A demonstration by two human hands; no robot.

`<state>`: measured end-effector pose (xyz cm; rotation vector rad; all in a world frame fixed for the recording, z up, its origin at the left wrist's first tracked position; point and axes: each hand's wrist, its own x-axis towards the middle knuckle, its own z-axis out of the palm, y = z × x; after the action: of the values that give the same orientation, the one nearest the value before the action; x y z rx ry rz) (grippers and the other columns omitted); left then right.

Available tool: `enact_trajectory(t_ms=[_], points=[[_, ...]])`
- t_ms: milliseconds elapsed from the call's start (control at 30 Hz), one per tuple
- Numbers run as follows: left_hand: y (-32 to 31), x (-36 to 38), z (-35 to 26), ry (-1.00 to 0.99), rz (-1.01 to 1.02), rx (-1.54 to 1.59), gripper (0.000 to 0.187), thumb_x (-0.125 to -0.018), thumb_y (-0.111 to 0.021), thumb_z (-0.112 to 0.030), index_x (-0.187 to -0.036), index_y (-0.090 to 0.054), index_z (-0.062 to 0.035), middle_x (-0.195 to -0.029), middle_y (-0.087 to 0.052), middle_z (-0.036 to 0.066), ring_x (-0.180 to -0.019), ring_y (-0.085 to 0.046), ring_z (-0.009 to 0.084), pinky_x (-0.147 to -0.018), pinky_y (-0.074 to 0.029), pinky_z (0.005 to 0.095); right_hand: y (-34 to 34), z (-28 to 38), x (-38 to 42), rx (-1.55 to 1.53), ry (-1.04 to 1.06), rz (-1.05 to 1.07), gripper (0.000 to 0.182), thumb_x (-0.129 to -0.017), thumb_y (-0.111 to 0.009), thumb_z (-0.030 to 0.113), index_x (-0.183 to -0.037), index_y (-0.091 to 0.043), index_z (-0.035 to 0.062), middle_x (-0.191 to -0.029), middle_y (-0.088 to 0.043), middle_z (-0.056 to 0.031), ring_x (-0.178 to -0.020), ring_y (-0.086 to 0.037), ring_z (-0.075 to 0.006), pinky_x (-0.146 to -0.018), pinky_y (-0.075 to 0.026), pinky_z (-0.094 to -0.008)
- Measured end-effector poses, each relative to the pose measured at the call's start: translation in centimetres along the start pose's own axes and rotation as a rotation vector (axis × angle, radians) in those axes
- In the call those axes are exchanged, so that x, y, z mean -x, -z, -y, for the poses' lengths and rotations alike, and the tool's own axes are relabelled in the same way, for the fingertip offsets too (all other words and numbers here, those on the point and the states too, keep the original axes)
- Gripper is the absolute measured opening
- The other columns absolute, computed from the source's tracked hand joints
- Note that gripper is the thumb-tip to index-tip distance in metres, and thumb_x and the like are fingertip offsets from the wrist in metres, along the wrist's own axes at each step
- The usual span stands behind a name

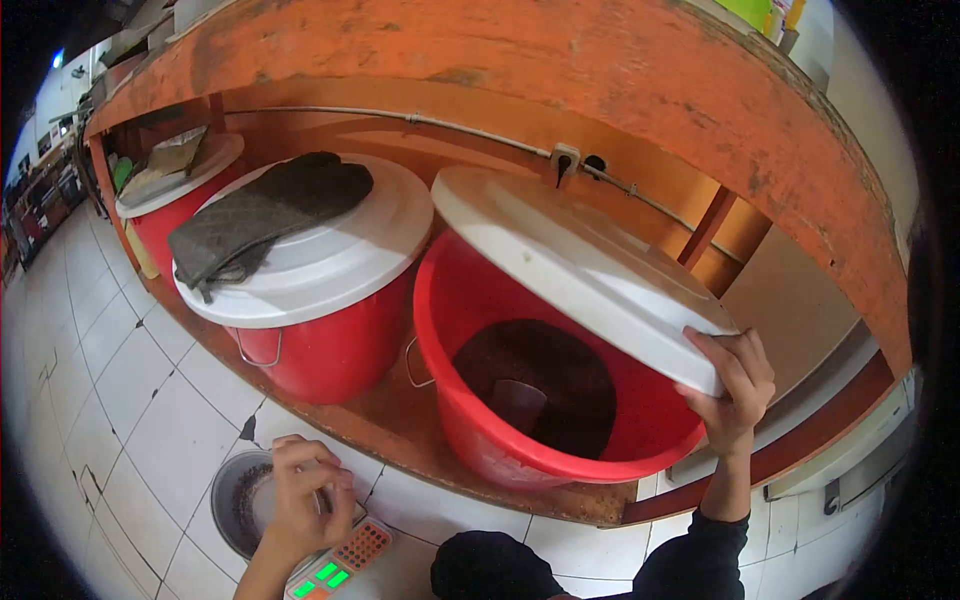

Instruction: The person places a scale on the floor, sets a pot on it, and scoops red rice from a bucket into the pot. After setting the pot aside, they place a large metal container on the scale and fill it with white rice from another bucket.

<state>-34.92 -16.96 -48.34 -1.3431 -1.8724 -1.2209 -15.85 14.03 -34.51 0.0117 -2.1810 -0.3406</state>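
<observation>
My right hand (735,385) grips the rim of a white lid (590,265), which is tilted over a large red tub (470,410). Inside the tub lies a dark brown mass (570,375) with a scoop-like object (518,402) resting in it. At the lower left, my left hand (308,495) has its fingers curled; whether they hold anything is hard to make out. It is above the edge of a grey metal bowl (232,515) and beside an orange scale panel with green lit displays (335,572).
A second red tub (340,350) has a white lid (330,285) bearing a dark cloth (270,215). Another lidded red tub (165,230) stands farther left. An orange wooden beam (500,50) runs above the tubs. White floor tiles (150,440) extend at left.
</observation>
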Motion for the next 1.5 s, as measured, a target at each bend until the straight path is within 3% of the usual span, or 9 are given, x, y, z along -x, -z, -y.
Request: enact_trajectory(t_ms=[233, 367, 567, 733, 867, 1100, 1233, 1433, 1500], points=[[-3.0, -3.2, -0.6, 0.039, 0.104, 0.069, 0.031, -0.064, -0.057, 0.003, -0.094, -0.051, -0.0049, -0.092, -0.047, 0.012, -0.082, -0.044, 0.0261, -0.074, -0.034, 0.036, -1.1, -2.4, -1.1, 0.079, 0.004, -0.037, 0.038, -0.062, -0.072, 0.027, -0.085, -0.062, -0.0008, -0.071, -0.058, -0.012, -0.063, -0.052, -0.0254, -0.059, -0.042, -0.0311], [-5.7, -7.3, -0.4, 0.055, 0.013, 0.131, 0.034, -0.068, -0.056, 0.002, -0.1, -0.046, -0.0019, -0.098, -0.046, 0.014, -0.083, -0.046, 0.0275, -0.074, -0.036, 0.0357, -4.9, -7.3, -5.2, 0.067, 0.002, -0.065, 0.027, -0.068, -0.064, 0.002, -0.093, -0.057, 0.0005, -0.082, -0.056, -0.013, -0.075, -0.057, -0.0266, -0.064, -0.045, -0.0312], [-7.1, -10.8, 1.1, 0.099, 0.031, 0.046, 0.04, -0.068, -0.054, 0.002, -0.106, -0.041, -0.0004, -0.101, -0.044, 0.017, -0.082, -0.047, 0.0272, -0.074, -0.037, 0.0372, -12.1, -13.5, -5.5, 0.176, 0.089, 0.008, 0.032, -0.067, -0.062, -0.002, -0.097, -0.057, 0.0041, -0.09, -0.057, -0.0124, -0.084, -0.058, -0.0261, -0.072, -0.046, -0.0339], [-7.2, -8.8, 2.8, 0.211, 0.061, 0.007, 0.039, -0.07, -0.053, 0.001, -0.107, -0.04, -0.0002, -0.103, -0.042, 0.016, -0.084, -0.047, 0.0268, -0.078, -0.037, 0.0356, -12.1, -13.9, -7.8, 0.323, 0.155, -0.156, 0.023, -0.075, -0.059, 0.007, -0.098, -0.056, 0.0042, -0.092, -0.057, -0.0112, -0.087, -0.056, -0.0245, -0.076, -0.043, -0.0394], [-6.8, -6.2, 2.8, 0.247, 0.079, 0.046, 0.041, -0.071, -0.053, 0.001, -0.11, -0.04, -0.0015, -0.106, -0.041, 0.016, -0.086, -0.047, 0.0269, -0.079, -0.037, 0.0343, -12.8, -18.0, -8.5, 0.383, 0.022, -0.252, 0.021, -0.081, -0.053, 0.012, -0.1, -0.055, 0.0037, -0.093, -0.058, -0.0114, -0.085, -0.056, -0.0242, -0.071, -0.044, -0.0398], [-3.3, -3.5, 3.0, 0.548, -0.104, 0.213, 0.041, -0.077, -0.053, -0.002, -0.114, -0.038, -0.0046, -0.107, -0.04, 0.007, -0.089, -0.042, 0.0165, -0.083, -0.035, 0.0283, -9.4, -20.2, -6.9, 0.671, -0.507, 0.02, 0.026, -0.084, -0.047, 0.015, -0.107, -0.05, 0.0035, -0.095, -0.058, -0.013, -0.082, -0.058, -0.0255, -0.063, -0.047, -0.0388], [-2.5, -3.7, 3.9, 0.523, -0.235, 0.322, 0.04, -0.08, -0.052, -0.004, -0.116, -0.037, -0.0055, -0.108, -0.04, 0.005, -0.089, -0.042, 0.0145, -0.082, -0.035, 0.0261, -6.9, -21.2, -5.9, 0.778, -0.649, 0.096, 0.028, -0.086, -0.044, 0.017, -0.111, -0.048, 0.0034, -0.097, -0.058, -0.014, -0.081, -0.06, -0.0262, -0.058, -0.049, -0.0382], [-0.3, -4.6, 5.0, 0.471, -0.367, 0.415, 0.039, -0.082, -0.051, -0.005, -0.118, -0.036, -0.0054, -0.109, -0.041, 0.006, -0.089, -0.043, 0.0122, -0.082, -0.034, 0.0244, -2.0, -25.4, 0.6, 0.781, -0.537, -0.098, 0.023, -0.084, -0.041, 0.018, -0.103, -0.046, 0.0047, -0.107, -0.054, -0.0232, -0.09, -0.056, -0.0369, -0.071, -0.047, -0.0442], [0.2, -5.1, 5.2, 0.482, -0.423, 0.413, 0.039, -0.081, -0.051, -0.005, -0.118, -0.037, -0.005, -0.11, -0.041, 0.007, -0.09, -0.043, 0.0124, -0.084, -0.034, 0.0248, 0.3, -24.1, 2.1, 0.453, -0.824, 0.03, 0.025, -0.083, -0.042, 0.014, -0.107, -0.044, 0.0065, -0.103, -0.055, -0.0232, -0.089, -0.054, -0.0404, -0.075, -0.043, -0.0479]])
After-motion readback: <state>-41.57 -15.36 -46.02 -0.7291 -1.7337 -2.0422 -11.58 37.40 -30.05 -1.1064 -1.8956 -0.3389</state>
